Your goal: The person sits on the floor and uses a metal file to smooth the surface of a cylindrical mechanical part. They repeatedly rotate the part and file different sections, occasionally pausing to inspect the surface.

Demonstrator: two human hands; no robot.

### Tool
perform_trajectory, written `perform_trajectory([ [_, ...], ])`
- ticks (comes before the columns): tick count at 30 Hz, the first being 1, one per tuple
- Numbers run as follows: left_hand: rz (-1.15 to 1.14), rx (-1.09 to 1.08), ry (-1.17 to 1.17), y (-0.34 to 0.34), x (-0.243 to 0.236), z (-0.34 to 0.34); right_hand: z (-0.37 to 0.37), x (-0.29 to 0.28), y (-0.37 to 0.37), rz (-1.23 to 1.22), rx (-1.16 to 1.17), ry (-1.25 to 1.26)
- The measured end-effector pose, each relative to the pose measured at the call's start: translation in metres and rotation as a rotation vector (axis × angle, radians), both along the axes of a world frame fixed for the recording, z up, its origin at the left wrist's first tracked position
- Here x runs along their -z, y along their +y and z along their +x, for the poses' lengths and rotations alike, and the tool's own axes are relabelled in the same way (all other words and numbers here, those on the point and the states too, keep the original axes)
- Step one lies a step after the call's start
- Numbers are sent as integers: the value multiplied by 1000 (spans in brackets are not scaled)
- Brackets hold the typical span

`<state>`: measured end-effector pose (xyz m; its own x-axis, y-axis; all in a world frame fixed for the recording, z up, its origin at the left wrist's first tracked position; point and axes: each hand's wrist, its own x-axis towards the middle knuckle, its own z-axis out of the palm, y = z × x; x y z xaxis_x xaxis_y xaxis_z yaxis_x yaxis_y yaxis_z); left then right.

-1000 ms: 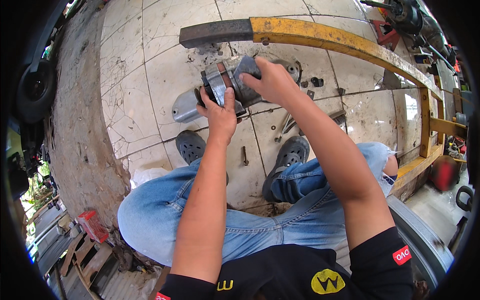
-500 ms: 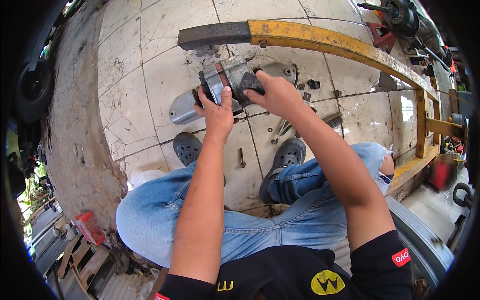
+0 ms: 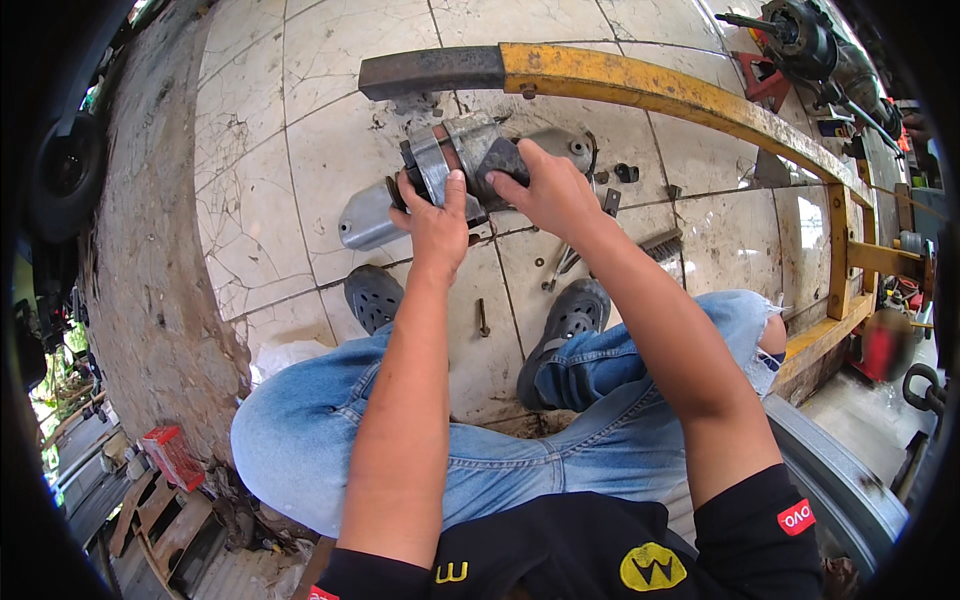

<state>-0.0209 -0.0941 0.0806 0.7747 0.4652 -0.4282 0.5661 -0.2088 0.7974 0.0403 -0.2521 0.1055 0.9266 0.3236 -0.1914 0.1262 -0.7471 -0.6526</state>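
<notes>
A metal alternator [image 3: 470, 135], silver-cased with a brown band round it, lies on the tiled floor ahead of my feet. My left hand [image 3: 437, 228] grips its near left side, thumb on the casing and fingers round the dark end. In my right hand [image 3: 553, 190] a dark grey flat block [image 3: 503, 160] is pinched between thumb and fingers, against the alternator's right end. What kind of block it is I cannot make out. Rounded grey metal pieces show at the left [image 3: 368, 218] and right [image 3: 562, 147] of the alternator; the middle between them is hidden.
A yellow steel frame [image 3: 640, 80] with a blackened end arches beyond the alternator and down the right. A wire brush [image 3: 664, 243], small dark parts [image 3: 626, 172], a washer [image 3: 540, 262] and a bolt [image 3: 483, 317] lie on the tiles. A red box [image 3: 173, 457] sits lower left.
My right hand and the dark block have shifted slightly, the block now turned more flat-on to view. My left hand keeps its grip on the alternator.
</notes>
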Motion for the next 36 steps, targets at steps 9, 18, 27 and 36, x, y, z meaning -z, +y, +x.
perform_trajectory([
  [9,-37,-22,-14,-1,-1,1,-10,9,3,86,77,-107],
  [18,-21,27,11,3,-2,4,-19,22,0,59,61,-179],
  [27,-43,2,36,7,1,5,-25,31,-13,-25,-49,-201],
  [36,1,12,49,7,-1,7,-27,26,-6,27,21,-159],
])
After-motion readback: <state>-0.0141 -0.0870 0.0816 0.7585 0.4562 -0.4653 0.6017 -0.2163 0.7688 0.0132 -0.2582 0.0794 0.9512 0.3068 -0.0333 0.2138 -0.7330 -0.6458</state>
